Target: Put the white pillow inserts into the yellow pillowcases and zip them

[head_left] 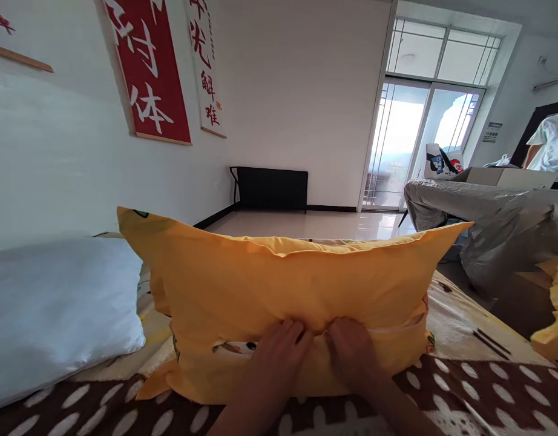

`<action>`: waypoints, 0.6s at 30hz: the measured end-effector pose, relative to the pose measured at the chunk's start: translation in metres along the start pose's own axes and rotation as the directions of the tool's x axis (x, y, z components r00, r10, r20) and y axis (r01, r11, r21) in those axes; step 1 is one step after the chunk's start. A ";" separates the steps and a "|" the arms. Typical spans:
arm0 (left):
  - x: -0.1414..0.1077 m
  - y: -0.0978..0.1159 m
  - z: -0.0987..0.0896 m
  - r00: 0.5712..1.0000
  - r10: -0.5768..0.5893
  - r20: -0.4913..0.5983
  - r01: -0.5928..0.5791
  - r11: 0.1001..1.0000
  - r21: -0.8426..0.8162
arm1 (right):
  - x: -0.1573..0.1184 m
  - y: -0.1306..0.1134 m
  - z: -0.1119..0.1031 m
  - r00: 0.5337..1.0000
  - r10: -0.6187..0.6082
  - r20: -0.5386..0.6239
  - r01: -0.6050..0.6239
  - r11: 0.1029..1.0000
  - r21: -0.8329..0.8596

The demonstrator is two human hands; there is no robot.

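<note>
Fabric of the yellow pillowcase (351, 284) bunches under both hands, the case standing upright on its long side directly before them. Fingers of the left hand (283, 342) are bent and lie close together, pinching the cloth along the slit; those of the right hand (349, 348) curl the same way just beside them, gripping the same edge. The tips are tucked into the fold, so thumb contact cannot be seen. Left of the left fingers, the slit gapes onto a white, patterned patch (236, 349). Farther left of them lies a white pillow (65, 309); below the wrists spreads a brown blanket (469, 387) with pale spots.
</note>
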State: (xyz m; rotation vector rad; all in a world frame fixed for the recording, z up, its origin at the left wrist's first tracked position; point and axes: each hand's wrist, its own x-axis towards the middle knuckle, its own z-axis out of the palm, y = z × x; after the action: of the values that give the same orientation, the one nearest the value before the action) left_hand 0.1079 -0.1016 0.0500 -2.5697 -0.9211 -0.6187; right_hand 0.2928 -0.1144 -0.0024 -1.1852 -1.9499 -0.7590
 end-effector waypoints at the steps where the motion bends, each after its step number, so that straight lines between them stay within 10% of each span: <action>1: 0.003 -0.002 0.005 0.999 -0.031 0.025 0.031 0.999 -0.009 | 0.001 0.000 0.006 0.999 0.002 0.034 -0.001 1.000 -0.028; 5: 0.016 -0.012 0.015 0.994 -0.093 0.050 0.096 0.994 -0.060 | 0.010 0.003 0.013 0.991 0.013 0.136 -0.006 0.999 -0.053; 10: 0.013 -0.021 -0.010 0.991 -0.121 0.060 0.130 0.972 -0.198 | 0.016 0.031 -0.032 0.980 -0.072 0.183 0.042 0.986 0.163; 18: -0.006 -0.001 -0.042 0.999 -0.037 -0.015 0.034 0.985 -0.171 | -0.034 0.099 -0.034 0.978 -0.067 -0.199 0.063 0.998 -0.028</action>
State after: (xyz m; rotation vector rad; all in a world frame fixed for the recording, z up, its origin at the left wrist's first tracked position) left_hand 0.0913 -0.1229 0.0832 -2.6974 -0.9476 -0.7603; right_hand 0.4032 -0.1168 0.0001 -1.0197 -1.8246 -0.9004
